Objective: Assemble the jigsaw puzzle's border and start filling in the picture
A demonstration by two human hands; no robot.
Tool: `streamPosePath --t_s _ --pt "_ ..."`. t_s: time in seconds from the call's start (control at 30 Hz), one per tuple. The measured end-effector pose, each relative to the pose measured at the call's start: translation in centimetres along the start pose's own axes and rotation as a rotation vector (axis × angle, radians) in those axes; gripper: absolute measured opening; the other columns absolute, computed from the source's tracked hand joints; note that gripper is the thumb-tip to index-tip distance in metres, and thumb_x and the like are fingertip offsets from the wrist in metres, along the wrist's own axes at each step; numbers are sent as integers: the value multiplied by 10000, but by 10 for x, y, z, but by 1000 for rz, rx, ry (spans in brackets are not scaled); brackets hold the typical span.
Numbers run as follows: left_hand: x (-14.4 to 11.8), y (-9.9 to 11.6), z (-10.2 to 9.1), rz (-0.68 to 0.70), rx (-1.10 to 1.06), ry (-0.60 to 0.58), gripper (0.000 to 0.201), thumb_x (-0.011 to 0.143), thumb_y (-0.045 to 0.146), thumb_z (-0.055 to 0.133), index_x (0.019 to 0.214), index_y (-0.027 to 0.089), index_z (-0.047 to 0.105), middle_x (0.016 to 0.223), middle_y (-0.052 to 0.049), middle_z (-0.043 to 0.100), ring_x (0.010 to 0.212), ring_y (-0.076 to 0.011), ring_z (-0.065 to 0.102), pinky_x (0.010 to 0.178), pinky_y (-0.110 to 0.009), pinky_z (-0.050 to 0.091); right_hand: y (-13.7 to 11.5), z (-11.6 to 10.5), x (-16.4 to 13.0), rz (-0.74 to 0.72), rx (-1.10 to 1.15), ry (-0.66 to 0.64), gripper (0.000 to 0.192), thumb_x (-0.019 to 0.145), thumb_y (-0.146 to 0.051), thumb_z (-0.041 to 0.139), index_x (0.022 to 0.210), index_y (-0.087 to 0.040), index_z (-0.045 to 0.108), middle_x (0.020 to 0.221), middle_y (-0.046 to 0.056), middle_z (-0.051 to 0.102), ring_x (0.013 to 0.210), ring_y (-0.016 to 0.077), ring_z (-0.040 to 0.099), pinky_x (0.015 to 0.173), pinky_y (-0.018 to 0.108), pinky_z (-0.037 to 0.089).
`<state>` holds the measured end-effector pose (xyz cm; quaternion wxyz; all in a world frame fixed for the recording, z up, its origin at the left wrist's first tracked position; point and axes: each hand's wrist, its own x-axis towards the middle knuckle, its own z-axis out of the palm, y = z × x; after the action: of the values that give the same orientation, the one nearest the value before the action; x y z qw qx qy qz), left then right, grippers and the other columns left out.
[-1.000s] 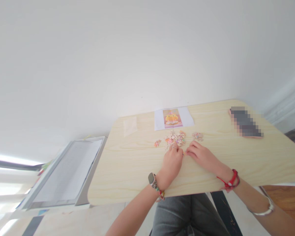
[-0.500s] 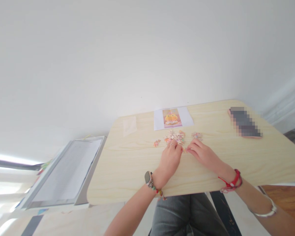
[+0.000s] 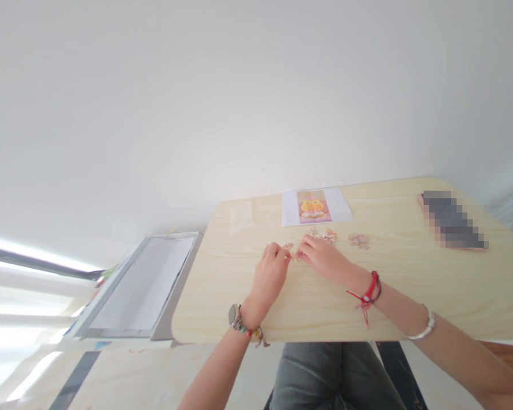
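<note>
My left hand [image 3: 270, 274] is closed in a pinch on a small jigsaw puzzle piece, its fingertips just above the table. Facing it, my right hand [image 3: 322, 259] pinches at small joined-looking puzzle pieces [image 3: 294, 258] between the two hands; my fingers partly cover them. Behind my right hand lies a heap of loose jigsaw pieces [image 3: 327, 234], partly hidden. A smaller cluster of pieces [image 3: 359, 241] sits to the right of it. Beyond the heap, a white sheet [image 3: 338, 206] carries a printed picture [image 3: 313, 207] of yellow figures on pink.
A phone-like blurred dark slab [image 3: 453, 221] lies at the right of the wooden table [image 3: 393, 296]. A clear plastic bag [image 3: 241, 217] is at the back left. Left of the table stands a white tray-like unit [image 3: 156, 319] with lined paper [image 3: 143, 282].
Both hands have moved left relative to the table, away from in front of the heap, still pinching close together. The camera view has turned slightly left.
</note>
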<state>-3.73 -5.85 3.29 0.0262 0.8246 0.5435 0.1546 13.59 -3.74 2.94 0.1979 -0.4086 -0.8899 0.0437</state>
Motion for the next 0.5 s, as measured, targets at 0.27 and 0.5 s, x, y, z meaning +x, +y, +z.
streamPosePath --t_s 0.27,0.5 --pt "-3 -15 3 0 28 51 76 846 130 519 865 161 585 856 -50 504 865 -190 529 758 -312 489 1 17 12 -27 -61 -21 249 913 -143 385 807 -158 609 773 46 520 608 134 480 551 271 332" --pt "6 -25 19 -80 75 -37 110 871 151 488 850 155 597 893 -66 527 891 -189 538 741 -289 483 1 31 26 -12 -97 -77 221 903 -155 408 870 -155 627 746 39 517 589 143 474 548 279 343"
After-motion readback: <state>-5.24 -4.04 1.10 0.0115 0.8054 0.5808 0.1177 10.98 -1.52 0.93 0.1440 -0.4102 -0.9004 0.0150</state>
